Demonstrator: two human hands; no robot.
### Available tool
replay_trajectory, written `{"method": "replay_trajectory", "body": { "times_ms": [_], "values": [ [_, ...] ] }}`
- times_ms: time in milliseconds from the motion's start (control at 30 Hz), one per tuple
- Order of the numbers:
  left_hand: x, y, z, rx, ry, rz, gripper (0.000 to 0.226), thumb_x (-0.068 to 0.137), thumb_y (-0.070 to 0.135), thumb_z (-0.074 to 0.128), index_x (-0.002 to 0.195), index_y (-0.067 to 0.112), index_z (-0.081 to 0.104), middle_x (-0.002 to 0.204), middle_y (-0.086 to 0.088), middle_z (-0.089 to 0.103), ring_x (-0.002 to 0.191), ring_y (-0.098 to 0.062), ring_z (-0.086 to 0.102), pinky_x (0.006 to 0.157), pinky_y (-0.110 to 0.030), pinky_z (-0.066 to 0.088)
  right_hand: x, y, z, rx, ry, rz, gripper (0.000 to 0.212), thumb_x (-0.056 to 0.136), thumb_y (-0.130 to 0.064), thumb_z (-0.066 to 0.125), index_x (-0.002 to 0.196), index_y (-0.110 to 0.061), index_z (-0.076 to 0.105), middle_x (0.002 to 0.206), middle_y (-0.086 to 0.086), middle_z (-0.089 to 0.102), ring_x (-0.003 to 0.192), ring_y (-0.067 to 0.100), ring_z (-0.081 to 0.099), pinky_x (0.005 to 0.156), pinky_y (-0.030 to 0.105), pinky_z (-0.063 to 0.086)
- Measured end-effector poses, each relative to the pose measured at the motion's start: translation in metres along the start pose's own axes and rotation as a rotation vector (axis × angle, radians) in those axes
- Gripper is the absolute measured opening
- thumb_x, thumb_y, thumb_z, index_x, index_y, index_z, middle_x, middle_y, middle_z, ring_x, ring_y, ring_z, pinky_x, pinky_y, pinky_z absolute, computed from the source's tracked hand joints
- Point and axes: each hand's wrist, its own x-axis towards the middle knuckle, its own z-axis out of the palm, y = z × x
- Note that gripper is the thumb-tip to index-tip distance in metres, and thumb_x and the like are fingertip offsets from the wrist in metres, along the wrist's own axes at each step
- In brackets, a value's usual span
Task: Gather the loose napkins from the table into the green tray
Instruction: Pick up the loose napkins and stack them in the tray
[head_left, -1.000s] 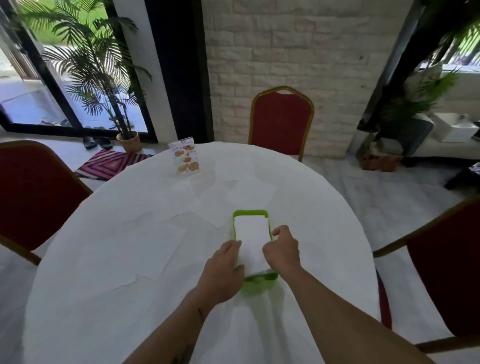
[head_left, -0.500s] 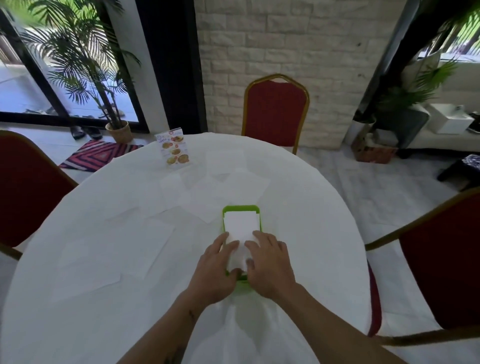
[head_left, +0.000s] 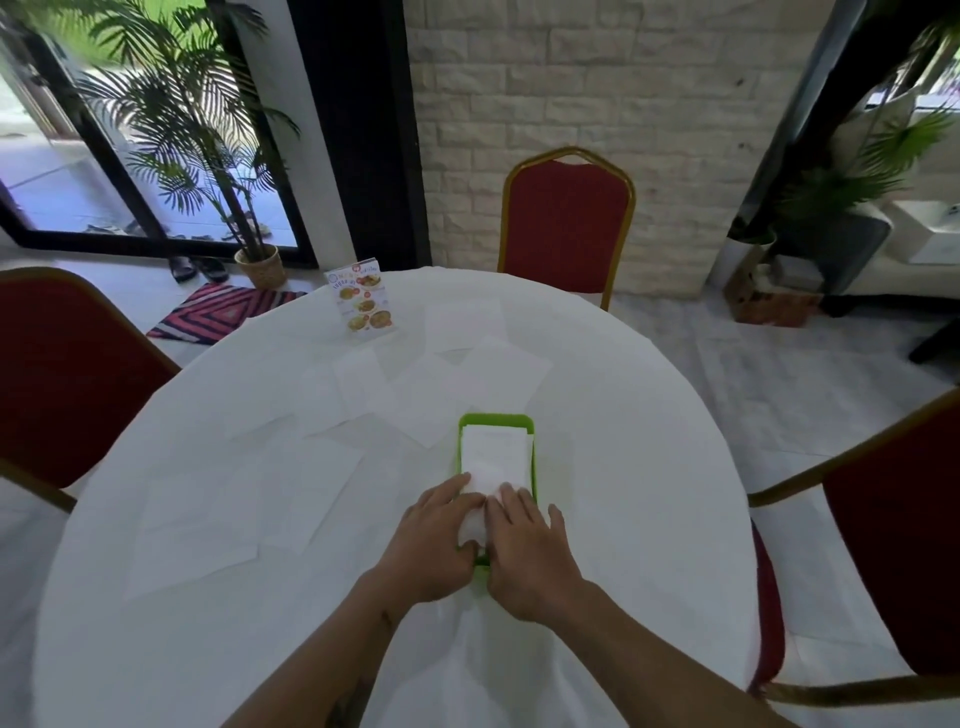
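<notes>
A green tray (head_left: 496, 421) sits at the middle of the round white table (head_left: 649, 467). A white napkin stack (head_left: 493, 457) fills the tray. My left hand (head_left: 431, 545) rests on the stack's near left corner, thumb tucked at the tray's near edge. My right hand (head_left: 530, 556) lies flat, fingers apart, on the stack's near right part and covers the tray's near end. Several loose white napkins (head_left: 431, 400) lie spread on the cloth beyond and left of the tray, hard to tell from the tablecloth.
A menu card (head_left: 362, 301) stands at the table's far left. Red chairs stand at the far side (head_left: 569, 223), at the left (head_left: 62, 374) and at the right (head_left: 898, 545). A potted palm (head_left: 257, 265) and a striped mat (head_left: 218, 314) are on the floor behind.
Both hands moved from gripping the napkin stack's sides to lying on top of its near end. The stack now sits down inside the tray.
</notes>
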Motion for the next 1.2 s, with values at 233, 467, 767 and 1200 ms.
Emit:
{"method": "replay_trajectory", "body": {
  "times_ms": [233, 467, 767, 1200],
  "values": [
    [-0.013, -0.006, -0.013, -0.131, 0.232, -0.011, 0.046, 0.082, 0.022, 0.053, 0.128, 0.025, 0.054, 0.131, 0.010, 0.054, 0.120, -0.010, 0.050, 0.104, -0.029, 0.041, 0.011, -0.014, -0.032, 0.068, 0.106, -0.025, 0.054, 0.095, -0.030, 0.036, 0.147, -0.015, 0.034, 0.159, 0.002, 0.027, 0.148, 0.017, 0.018, 0.119, 0.055, 0.002],
    [-0.043, -0.058, -0.043, -0.250, 0.367, -0.121, 0.038, 0.086, 0.014, 0.055, 0.122, 0.024, 0.059, 0.126, 0.011, 0.058, 0.114, -0.005, 0.053, 0.097, -0.018, 0.038, 0.033, -0.071, -0.035, 0.159, 0.110, -0.050, 0.058, 0.094, -0.027, 0.043, 0.150, -0.016, 0.034, 0.158, 0.000, 0.030, 0.146, 0.017, 0.025, 0.121, 0.046, 0.012],
    [-0.111, -0.205, -0.071, -0.250, 0.338, -0.395, 0.050, 0.083, 0.016, 0.053, 0.133, 0.018, 0.050, 0.141, 0.004, 0.045, 0.123, -0.016, 0.049, 0.100, -0.027, 0.041, 0.047, -0.181, 0.028, 0.164, -0.070, -0.023, 0.056, 0.091, -0.025, 0.047, 0.146, -0.016, 0.039, 0.153, 0.002, 0.037, 0.138, 0.022, 0.038, 0.114, 0.038, 0.030],
    [-0.119, -0.277, -0.092, 0.021, -0.017, -0.389, 0.075, 0.085, 0.025, 0.047, 0.152, 0.023, 0.013, 0.162, 0.000, 0.001, 0.149, -0.019, -0.002, 0.120, -0.048, 0.001, 0.052, -0.232, 0.062, 0.138, -0.210, 0.144, 0.058, 0.092, -0.025, 0.043, 0.148, -0.019, 0.033, 0.152, 0.007, 0.032, 0.137, 0.028, 0.032, 0.111, 0.038, 0.032]
  ]
}}
